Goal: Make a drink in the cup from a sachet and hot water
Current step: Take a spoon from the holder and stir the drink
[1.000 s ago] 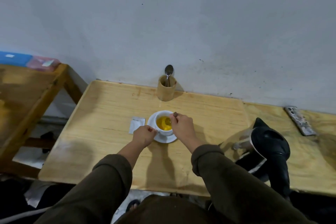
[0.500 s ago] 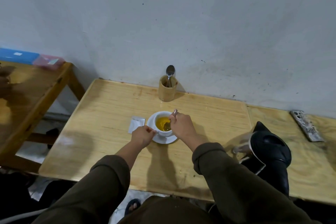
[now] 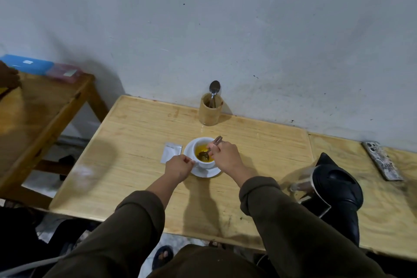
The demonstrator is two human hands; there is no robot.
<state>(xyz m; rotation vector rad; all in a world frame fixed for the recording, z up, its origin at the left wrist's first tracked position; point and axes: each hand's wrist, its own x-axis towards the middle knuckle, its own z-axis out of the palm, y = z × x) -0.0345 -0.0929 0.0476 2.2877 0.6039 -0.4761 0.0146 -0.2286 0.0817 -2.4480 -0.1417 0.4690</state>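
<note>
A white cup point(image 3: 206, 163) holding yellow liquid stands on a white saucer point(image 3: 206, 173) in the middle of the wooden table point(image 3: 135, 142). My left hand point(image 3: 178, 167) pinches the cup's handle on its left side. My right hand point(image 3: 225, 157) grips a metal spoon point(image 3: 208, 150) whose bowl dips into the liquid. A white sachet point(image 3: 170, 154) lies flat on the table just left of the saucer.
A wooden holder point(image 3: 210, 109) with a spoon stands by the wall behind the cup. A black electric kettle point(image 3: 336, 185) sits at the right, near the front edge. A phone point(image 3: 382, 160) lies far right. A second wooden table point(image 3: 38, 115) stands to the left.
My right hand has swept the spoon around inside the cup, its bowl now toward the left of the liquid. My left hand stays on the handle.
</note>
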